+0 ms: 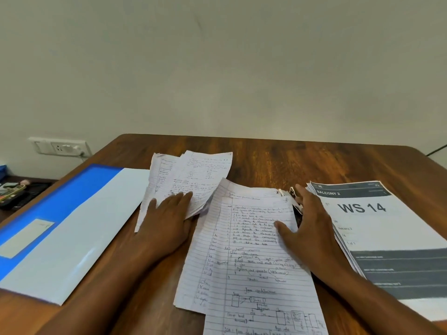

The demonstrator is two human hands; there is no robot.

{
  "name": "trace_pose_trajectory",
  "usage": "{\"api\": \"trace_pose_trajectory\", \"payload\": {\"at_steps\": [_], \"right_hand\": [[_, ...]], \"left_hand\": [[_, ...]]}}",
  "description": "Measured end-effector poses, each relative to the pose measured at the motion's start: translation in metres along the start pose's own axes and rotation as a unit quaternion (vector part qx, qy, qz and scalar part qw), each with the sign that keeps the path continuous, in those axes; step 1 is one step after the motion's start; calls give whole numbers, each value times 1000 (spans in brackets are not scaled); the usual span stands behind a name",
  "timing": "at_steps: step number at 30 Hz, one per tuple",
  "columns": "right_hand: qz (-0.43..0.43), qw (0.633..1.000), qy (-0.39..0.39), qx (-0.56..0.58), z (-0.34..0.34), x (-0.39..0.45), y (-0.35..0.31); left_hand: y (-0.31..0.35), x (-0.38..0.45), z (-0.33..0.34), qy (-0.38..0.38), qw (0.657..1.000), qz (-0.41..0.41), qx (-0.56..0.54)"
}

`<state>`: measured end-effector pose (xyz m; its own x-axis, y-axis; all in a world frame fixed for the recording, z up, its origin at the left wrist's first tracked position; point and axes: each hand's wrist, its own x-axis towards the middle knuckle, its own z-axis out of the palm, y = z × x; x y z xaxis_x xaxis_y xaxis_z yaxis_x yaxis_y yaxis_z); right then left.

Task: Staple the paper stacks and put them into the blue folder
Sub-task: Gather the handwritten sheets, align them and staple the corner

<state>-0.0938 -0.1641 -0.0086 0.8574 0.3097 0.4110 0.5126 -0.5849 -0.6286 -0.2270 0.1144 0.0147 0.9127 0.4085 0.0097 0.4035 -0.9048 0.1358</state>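
Flat and spread, both my left hand [167,221] and right hand [307,228] hold nothing; stapling is unstarted, so next I take the stapler [296,201] under my right fingers.

We seem to be in an office or study room: a wooden desk [278,160] stands against a plain pale wall [217,68] that carries a socket plate [60,146]. On the desk we see handwritten notes [251,257] on lined paper, a stack of printed sheets [387,238] headed "WS 14", and an open blue folder [65,213]. To the left, a lower surface holds small stationery-like clutter [14,192], too blurred to identify.
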Motion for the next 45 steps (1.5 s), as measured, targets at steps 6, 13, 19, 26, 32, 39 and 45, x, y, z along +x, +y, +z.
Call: {"api": "trace_pose_trajectory", "payload": {"at_steps": [6, 13, 19, 26, 32, 39, 45], "right_hand": [[21, 999, -11, 33, -1, 2, 1], [13, 999, -17, 31, 0, 1, 0], [1, 999, -13, 39, 1, 4, 6], [-42, 998, 16, 32, 1, 4, 8], [-82, 997, 5, 4, 7, 5, 20], [-103, 992, -5, -72, 16, 5, 25], [-145, 970, -27, -194, 12, 4, 13]], "left_hand": [[-3, 0, -5, 52, 999, -12, -1], [4, -25, -10, 113, 985, -48, -118], [69, -87, 0, 35, 987, 154, 21], [84, -109, 1, -54, 988, 146, -24], [84, -109, -17, -37, 991, 96, -86], [63, -59, -14, 48, 989, 4, -142], [58, -7, -7, 28, 971, -55, -230]]}}
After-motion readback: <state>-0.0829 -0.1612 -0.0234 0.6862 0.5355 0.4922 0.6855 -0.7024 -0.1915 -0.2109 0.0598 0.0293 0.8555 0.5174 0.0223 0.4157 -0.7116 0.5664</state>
